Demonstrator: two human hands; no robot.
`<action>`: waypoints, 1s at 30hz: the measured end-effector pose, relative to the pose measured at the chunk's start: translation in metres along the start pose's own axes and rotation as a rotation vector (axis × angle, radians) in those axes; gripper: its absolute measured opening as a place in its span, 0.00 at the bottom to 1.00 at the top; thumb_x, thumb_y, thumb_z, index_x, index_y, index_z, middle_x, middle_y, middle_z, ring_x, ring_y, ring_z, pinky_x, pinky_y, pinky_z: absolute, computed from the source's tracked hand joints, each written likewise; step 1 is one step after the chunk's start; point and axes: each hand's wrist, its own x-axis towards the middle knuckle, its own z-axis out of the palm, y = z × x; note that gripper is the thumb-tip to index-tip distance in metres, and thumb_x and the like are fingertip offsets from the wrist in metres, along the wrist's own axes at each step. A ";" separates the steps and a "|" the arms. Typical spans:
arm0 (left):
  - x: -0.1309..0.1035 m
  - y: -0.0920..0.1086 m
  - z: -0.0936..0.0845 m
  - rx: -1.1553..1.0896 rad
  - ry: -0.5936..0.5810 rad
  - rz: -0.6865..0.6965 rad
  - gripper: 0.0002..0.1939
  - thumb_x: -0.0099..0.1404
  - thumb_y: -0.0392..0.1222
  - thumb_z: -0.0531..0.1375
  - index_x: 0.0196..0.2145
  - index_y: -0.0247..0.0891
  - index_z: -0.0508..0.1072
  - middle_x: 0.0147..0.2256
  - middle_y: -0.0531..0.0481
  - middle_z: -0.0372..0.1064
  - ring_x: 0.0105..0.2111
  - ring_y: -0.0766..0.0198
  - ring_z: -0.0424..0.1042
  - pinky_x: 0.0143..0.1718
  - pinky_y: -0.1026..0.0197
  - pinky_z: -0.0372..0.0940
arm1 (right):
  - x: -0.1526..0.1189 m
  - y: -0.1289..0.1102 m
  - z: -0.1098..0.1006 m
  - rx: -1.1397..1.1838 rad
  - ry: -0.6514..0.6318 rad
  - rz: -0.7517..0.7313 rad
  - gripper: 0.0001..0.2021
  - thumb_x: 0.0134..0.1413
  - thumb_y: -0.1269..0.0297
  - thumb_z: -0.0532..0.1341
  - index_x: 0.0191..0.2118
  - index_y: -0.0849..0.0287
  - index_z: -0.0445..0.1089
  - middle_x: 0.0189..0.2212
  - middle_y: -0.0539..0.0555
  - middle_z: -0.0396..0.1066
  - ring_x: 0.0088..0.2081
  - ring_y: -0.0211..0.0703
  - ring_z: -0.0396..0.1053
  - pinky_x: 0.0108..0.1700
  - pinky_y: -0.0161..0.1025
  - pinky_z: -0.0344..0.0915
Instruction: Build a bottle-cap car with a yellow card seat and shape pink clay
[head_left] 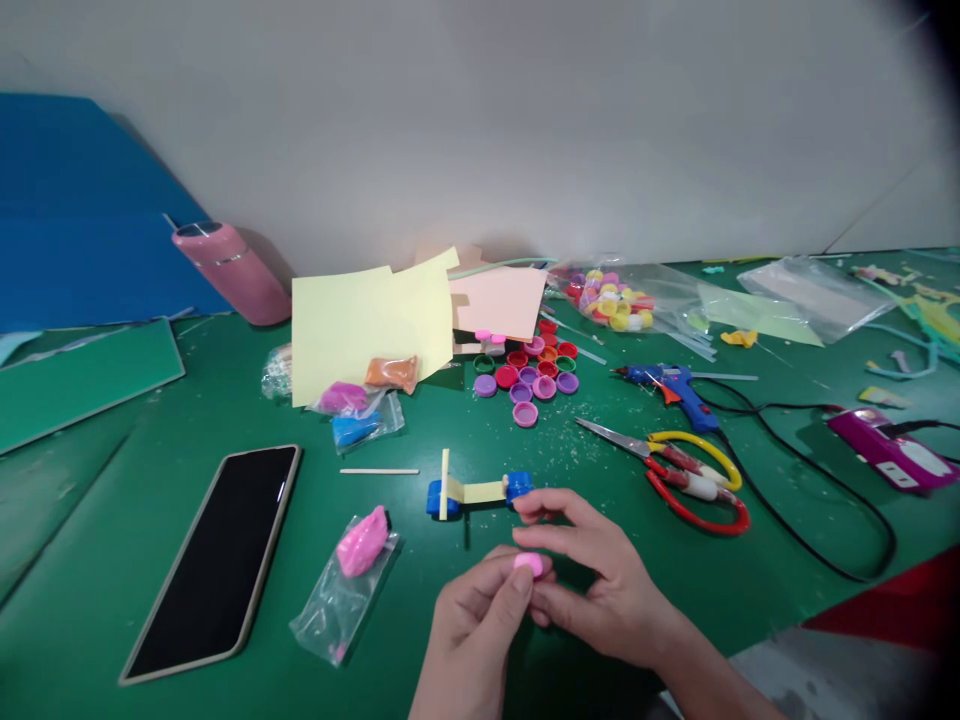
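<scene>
A small pink clay piece point(529, 565) is pinched between the thumb and fingers of my left hand point(480, 610). My right hand point(600, 580) is beside it, its thumb and lower fingers close against the left fingertips, its upper fingers spread apart. Just beyond the hands lies a small model point(482, 492) with blue ends and a pale yellow strip between them; an upright yellow strip crosses its left end. To the left, a pink clay lump point(363, 542) rests on a clear plastic bag point(341, 605). A thin stick point(379, 471) lies farther back.
A phone point(217, 560) lies at the left. Scissors point(667, 465), a blue glue gun point(671, 385) and its black cable are at the right. Bottle caps point(525, 375), yellow paper point(345, 320), bagged clay point(356, 428) and a pink bottle point(232, 272) stand or lie farther back.
</scene>
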 end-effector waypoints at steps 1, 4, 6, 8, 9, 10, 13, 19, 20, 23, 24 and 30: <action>0.000 0.000 0.000 0.003 0.002 0.003 0.05 0.50 0.42 0.64 0.25 0.38 0.78 0.23 0.52 0.66 0.25 0.68 0.62 0.31 0.66 0.58 | 0.000 0.000 0.000 -0.003 -0.001 0.002 0.19 0.45 0.69 0.63 0.46 0.54 0.68 0.46 0.56 0.63 0.47 0.45 0.65 0.47 0.40 0.64; 0.001 -0.001 -0.002 0.025 0.001 0.009 0.06 0.51 0.42 0.63 0.25 0.37 0.78 0.23 0.52 0.65 0.26 0.67 0.62 0.32 0.66 0.58 | -0.001 0.002 0.001 -0.012 0.001 0.015 0.17 0.45 0.70 0.63 0.44 0.55 0.69 0.47 0.57 0.62 0.47 0.45 0.64 0.47 0.39 0.64; 0.001 -0.002 -0.003 0.034 -0.014 0.011 0.07 0.52 0.42 0.63 0.25 0.36 0.77 0.23 0.52 0.65 0.26 0.67 0.62 0.31 0.66 0.58 | -0.001 0.002 0.002 -0.018 0.003 0.027 0.14 0.46 0.70 0.62 0.42 0.56 0.70 0.46 0.57 0.62 0.46 0.44 0.65 0.47 0.38 0.64; 0.002 -0.002 -0.003 0.020 -0.041 0.012 0.08 0.52 0.42 0.63 0.23 0.35 0.77 0.23 0.51 0.65 0.26 0.67 0.61 0.31 0.65 0.58 | -0.001 0.002 0.002 -0.023 0.005 0.038 0.12 0.47 0.70 0.62 0.41 0.57 0.71 0.46 0.57 0.63 0.46 0.44 0.65 0.46 0.37 0.64; 0.001 -0.002 -0.003 0.005 -0.057 0.011 0.08 0.52 0.43 0.62 0.22 0.35 0.76 0.23 0.51 0.65 0.26 0.67 0.61 0.31 0.65 0.58 | 0.000 0.002 0.001 -0.026 0.009 0.041 0.11 0.47 0.70 0.62 0.40 0.57 0.72 0.45 0.57 0.63 0.46 0.43 0.65 0.46 0.37 0.64; 0.001 -0.002 -0.003 -0.013 -0.068 0.010 0.09 0.52 0.43 0.62 0.21 0.34 0.76 0.23 0.51 0.65 0.26 0.66 0.62 0.31 0.65 0.58 | 0.001 0.002 0.001 -0.029 0.010 0.041 0.11 0.47 0.70 0.61 0.39 0.56 0.72 0.45 0.56 0.63 0.45 0.43 0.65 0.46 0.37 0.64; 0.000 -0.002 -0.001 -0.059 -0.060 -0.007 0.09 0.51 0.43 0.62 0.22 0.34 0.76 0.25 0.50 0.66 0.26 0.66 0.63 0.30 0.65 0.59 | 0.002 0.001 0.001 -0.031 0.015 0.033 0.11 0.47 0.70 0.61 0.39 0.55 0.72 0.44 0.56 0.64 0.45 0.43 0.65 0.45 0.37 0.64; 0.001 0.000 -0.001 -0.050 0.011 -0.025 0.07 0.49 0.43 0.64 0.24 0.37 0.78 0.26 0.51 0.68 0.26 0.67 0.64 0.31 0.65 0.59 | 0.001 0.001 0.000 0.010 -0.008 0.040 0.15 0.45 0.71 0.62 0.43 0.56 0.70 0.46 0.56 0.62 0.47 0.44 0.63 0.48 0.38 0.63; 0.001 0.001 -0.001 -0.031 0.011 -0.024 0.07 0.49 0.43 0.64 0.23 0.38 0.78 0.26 0.51 0.68 0.26 0.67 0.64 0.31 0.65 0.60 | 0.000 0.001 -0.001 0.026 -0.017 0.038 0.17 0.44 0.71 0.63 0.44 0.56 0.68 0.46 0.56 0.61 0.48 0.45 0.63 0.48 0.39 0.62; 0.001 0.005 -0.003 0.071 -0.016 -0.016 0.08 0.51 0.44 0.63 0.21 0.37 0.77 0.24 0.51 0.67 0.26 0.66 0.64 0.33 0.64 0.59 | 0.001 -0.002 -0.005 0.070 -0.050 0.039 0.23 0.44 0.73 0.62 0.49 0.54 0.64 0.49 0.56 0.59 0.50 0.45 0.61 0.50 0.40 0.60; 0.001 0.007 -0.004 0.119 -0.040 -0.016 0.10 0.51 0.44 0.62 0.20 0.37 0.77 0.23 0.51 0.67 0.27 0.65 0.64 0.33 0.64 0.59 | 0.002 -0.003 -0.007 0.070 -0.068 0.045 0.23 0.45 0.74 0.61 0.50 0.54 0.63 0.49 0.56 0.59 0.50 0.45 0.60 0.51 0.40 0.60; -0.001 0.012 -0.006 0.323 -0.101 -0.033 0.15 0.54 0.46 0.59 0.16 0.36 0.73 0.23 0.50 0.67 0.31 0.61 0.64 0.36 0.62 0.57 | 0.005 -0.009 -0.015 0.033 -0.164 0.089 0.14 0.47 0.73 0.60 0.42 0.54 0.69 0.48 0.55 0.60 0.49 0.42 0.62 0.49 0.37 0.60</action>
